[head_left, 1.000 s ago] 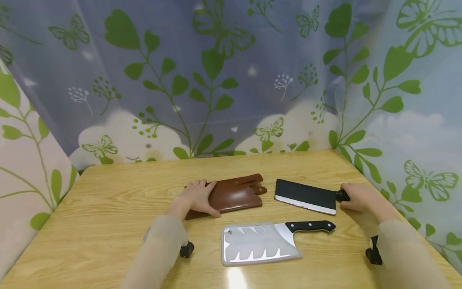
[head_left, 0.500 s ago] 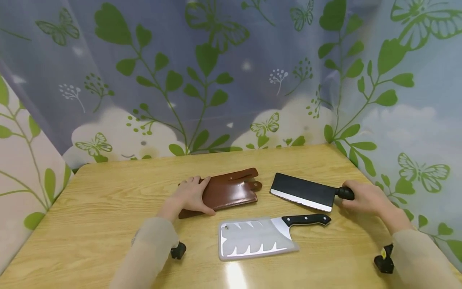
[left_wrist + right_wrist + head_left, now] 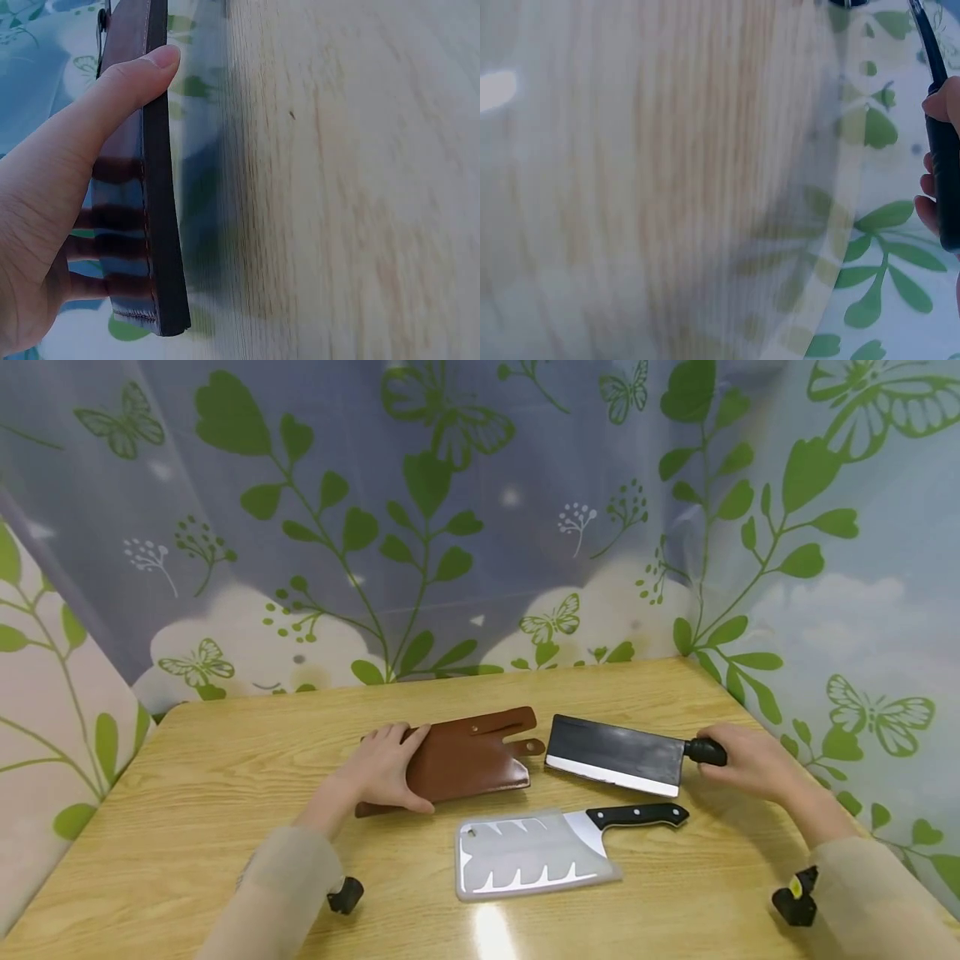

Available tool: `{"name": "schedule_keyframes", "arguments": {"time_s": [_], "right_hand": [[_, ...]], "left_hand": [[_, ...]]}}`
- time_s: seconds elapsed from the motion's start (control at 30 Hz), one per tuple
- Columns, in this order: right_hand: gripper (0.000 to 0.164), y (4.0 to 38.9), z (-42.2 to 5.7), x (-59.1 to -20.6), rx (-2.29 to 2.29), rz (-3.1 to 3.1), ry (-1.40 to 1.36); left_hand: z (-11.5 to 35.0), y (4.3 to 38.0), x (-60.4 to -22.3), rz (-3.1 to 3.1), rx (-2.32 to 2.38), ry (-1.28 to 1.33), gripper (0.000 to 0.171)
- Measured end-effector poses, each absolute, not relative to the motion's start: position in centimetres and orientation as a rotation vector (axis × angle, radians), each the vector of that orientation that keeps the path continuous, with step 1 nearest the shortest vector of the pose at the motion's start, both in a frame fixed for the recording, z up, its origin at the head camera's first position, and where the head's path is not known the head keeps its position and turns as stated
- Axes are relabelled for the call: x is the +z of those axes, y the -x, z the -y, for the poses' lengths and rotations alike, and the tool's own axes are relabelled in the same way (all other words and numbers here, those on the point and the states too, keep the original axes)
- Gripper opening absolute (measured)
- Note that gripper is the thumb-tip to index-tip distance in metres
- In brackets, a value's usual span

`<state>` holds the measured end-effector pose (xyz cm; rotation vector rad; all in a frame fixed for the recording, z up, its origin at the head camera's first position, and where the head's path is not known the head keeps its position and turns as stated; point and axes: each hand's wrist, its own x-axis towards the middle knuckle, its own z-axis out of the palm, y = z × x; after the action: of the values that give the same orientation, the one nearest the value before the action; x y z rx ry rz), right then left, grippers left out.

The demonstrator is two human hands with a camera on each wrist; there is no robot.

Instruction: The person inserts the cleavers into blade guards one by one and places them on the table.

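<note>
A brown leather cleaver sheath [image 3: 468, 760] lies on its broad side in the head view, its mouth and snap strap pointing right. My left hand [image 3: 382, 768] grips it near its left end. In the left wrist view the thumb lies on the dark stitched edge and the fingers [image 3: 86, 286] reach across to the other edge. My right hand [image 3: 742, 762] holds a black-bladed cleaver [image 3: 615, 752] by its handle [image 3: 943, 180]. That blade points left, close to the sheath's strap, its bright cutting edge towards me. Whether the cleaver touches the table cannot be told.
A second cleaver [image 3: 637, 815] with a black riveted handle lies in front, its blade inside a translucent guard [image 3: 517, 856]. The wooden table [image 3: 247, 760] ends at a leaf-and-butterfly curtain [image 3: 337, 527] behind and at both sides.
The black-bladed cleaver has shifted left towards the sheath's mouth, carried by my right hand. My left hand and the sheath's left end have moved slightly left. The guarded cleaver stays put.
</note>
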<state>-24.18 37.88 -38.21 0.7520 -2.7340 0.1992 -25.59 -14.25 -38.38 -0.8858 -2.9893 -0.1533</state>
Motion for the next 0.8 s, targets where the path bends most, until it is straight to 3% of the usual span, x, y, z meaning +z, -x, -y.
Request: {"name": "schedule_keyframes", "arguments": {"time_s": [0.8], "right_hand": [[0.032,24.7,-32.3,-37.4,0.281,2.496,-0.985]], "left_hand": [[16.7,24.0,-38.5,2.85,-0.138,0.944,0.116]]}}
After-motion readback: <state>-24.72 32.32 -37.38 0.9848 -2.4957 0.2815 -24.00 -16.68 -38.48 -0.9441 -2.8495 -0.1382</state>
